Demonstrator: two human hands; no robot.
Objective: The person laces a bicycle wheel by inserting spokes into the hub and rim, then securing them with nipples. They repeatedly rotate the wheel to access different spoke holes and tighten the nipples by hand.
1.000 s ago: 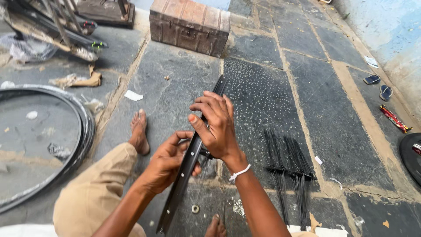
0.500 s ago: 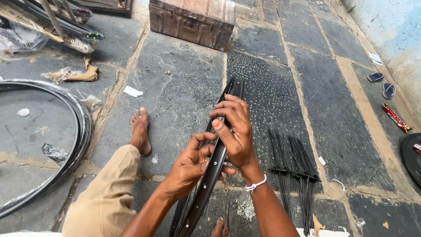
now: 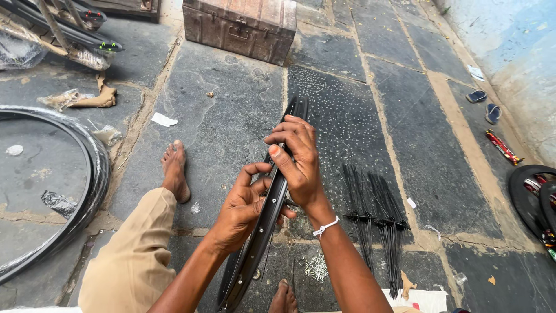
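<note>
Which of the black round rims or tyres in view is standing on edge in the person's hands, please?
The slim black rim between the knees: both the left hand and right hand hold it upright, while the stacked tyres at left lie flat on the floor.

Single head view — looks steeply down, close over hands (image 3: 278, 179) — stone floor (image 3: 231, 98) ahead.

black wheel rim (image 3: 263, 223) lower end cut off at bottom edge, tyre (image 3: 87, 191) cropped at left edge

rim (image 3: 272, 203) left of spokes (image 3: 376, 214), trunk (image 3: 240, 26) behind
</note>
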